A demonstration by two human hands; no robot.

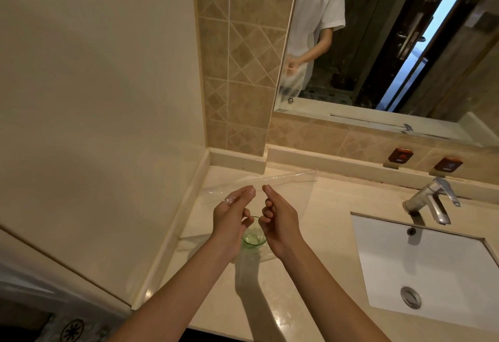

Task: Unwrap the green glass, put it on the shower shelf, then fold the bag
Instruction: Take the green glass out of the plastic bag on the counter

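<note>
A clear plastic bag (291,187) is held up over the beige counter (318,274), its top edge stretched between my two hands. My left hand (232,214) pinches the bag's edge on the left. Close beside it, my right hand (278,220) pinches the edge on the right. The green glass (253,239) stands inside the bag, low between my wrists, its rim partly hidden by my fingers. No shower shelf is in view.
A white sink (432,266) with a chrome tap (432,201) lies to the right. A mirror (378,39) hangs above the counter and reflects a person in a white shirt. A cream wall (94,98) closes the left side. Two small orange tags (399,156) sit on the tiles.
</note>
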